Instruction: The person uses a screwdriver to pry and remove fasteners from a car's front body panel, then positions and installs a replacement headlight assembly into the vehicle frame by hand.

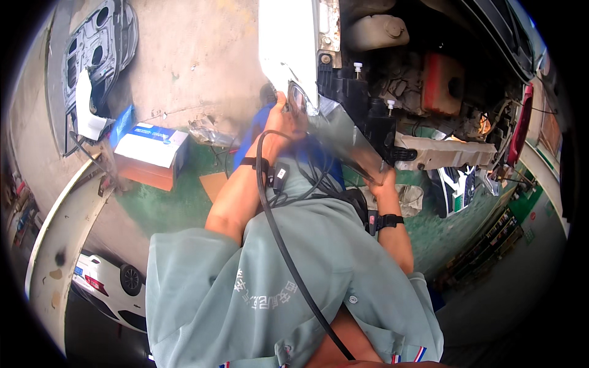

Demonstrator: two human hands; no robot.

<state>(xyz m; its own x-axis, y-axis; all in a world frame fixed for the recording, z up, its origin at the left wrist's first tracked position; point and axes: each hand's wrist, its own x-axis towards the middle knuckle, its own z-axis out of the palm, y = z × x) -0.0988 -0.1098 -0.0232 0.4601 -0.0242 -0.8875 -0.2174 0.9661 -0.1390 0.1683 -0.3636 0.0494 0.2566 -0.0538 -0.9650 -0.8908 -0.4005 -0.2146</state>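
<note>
A car headlight (343, 132) with a clear lens and black housing sits at the front corner of a car, beside the white fender (285, 43). My left hand (285, 122) is closed around its left end, close to the fender's tip. My right hand (381, 179) grips the lower right corner of the lens, fingers partly hidden beneath it. Two white-topped adjusters stand up from the black housing. Both wrists wear black straps, and a thick black cable (279, 227) runs down over my grey-green shirt.
Right of the headlight lie a pale metal crossbeam (448, 152) and the open engine bay with a whitish reservoir (379, 32) and a red-edged part (442, 84). A cardboard box (147, 168) and a grey door panel (98, 52) are at left. A white car (110, 285) stands lower left.
</note>
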